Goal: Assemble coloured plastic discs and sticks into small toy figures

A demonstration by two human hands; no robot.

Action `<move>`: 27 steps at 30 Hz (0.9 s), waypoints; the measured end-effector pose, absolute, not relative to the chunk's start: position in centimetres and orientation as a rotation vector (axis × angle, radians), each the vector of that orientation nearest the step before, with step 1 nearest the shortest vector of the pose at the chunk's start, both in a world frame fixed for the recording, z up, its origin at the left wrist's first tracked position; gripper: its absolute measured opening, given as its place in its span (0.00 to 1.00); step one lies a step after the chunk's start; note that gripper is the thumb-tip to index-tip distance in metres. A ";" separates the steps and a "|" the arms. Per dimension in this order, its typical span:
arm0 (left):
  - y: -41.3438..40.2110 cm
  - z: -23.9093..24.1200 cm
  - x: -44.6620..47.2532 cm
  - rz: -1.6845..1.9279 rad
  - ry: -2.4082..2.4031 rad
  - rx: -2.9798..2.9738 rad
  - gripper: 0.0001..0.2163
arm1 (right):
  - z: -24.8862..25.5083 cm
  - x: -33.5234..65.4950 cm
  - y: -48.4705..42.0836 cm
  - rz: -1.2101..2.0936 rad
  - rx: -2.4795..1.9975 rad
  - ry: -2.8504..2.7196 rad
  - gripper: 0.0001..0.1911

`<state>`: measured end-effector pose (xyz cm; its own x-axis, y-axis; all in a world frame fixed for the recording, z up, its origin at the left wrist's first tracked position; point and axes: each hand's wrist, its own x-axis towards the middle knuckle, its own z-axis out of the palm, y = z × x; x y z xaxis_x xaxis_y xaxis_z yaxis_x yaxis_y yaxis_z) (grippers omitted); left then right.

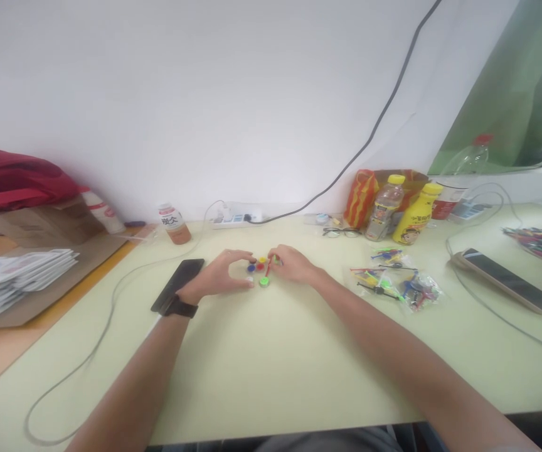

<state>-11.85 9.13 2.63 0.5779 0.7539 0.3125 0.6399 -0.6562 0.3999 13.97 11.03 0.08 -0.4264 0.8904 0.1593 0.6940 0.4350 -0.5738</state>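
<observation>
In the head view, the small pieces sat on the pale surface [271,376], in the gap between the two hands. The red stick [268,270] looked thin, straight and bright, and just below it was a green disc [264,282], round and vivid. Left of the stick, close together, were a blue disc [251,268], a red disc [260,267] and a yellow disc [262,260], all small and too blurred for finer detail. The long axis of the stick ran away from the person with a slight lean to the right, its near end pointing at the green disc and its far end at the right fingertips; the discs, being round, showed no clear direction. The left hand [226,271] was spread wide, thumb well apart from the fingers, with the blue disc near its opening. The right hand [292,263] was curled narrow, its fingertips at the far end of the stick, though whether they gripped it could not be told. A black phone [182,279] lay just beside the left wrist, and clear bags [393,282] of colourful parts lay beyond the right forearm.
</observation>
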 end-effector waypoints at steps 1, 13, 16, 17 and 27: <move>9.4 2.3 -12.3 0.667 1.168 2.555 0.29 | 0.0 13.9 10.9 0.576 -1.339 -2.272 0.10; 9.1 0.5 -10.6 0.570 1.234 2.510 0.36 | 0.2 14.2 10.8 0.445 -1.394 -2.342 0.07; 8.3 0.1 -9.1 0.460 1.239 2.578 0.37 | 0.1 14.3 10.8 0.392 -1.423 -2.324 0.03; 8.2 0.0 -8.8 0.418 1.242 2.585 0.36 | 0.0 14.4 10.9 0.369 -1.446 -2.309 0.03; 9.5 -1.3 -8.9 0.439 1.228 2.612 0.27 | -1.1 15.4 12.5 0.390 -1.688 -2.153 0.15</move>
<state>-8.88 9.50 -1.29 0.6060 0.7765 0.1728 0.7102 -0.6260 0.3223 15.38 12.48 -1.10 -0.2094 0.9703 0.1211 0.8661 0.2415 -0.4377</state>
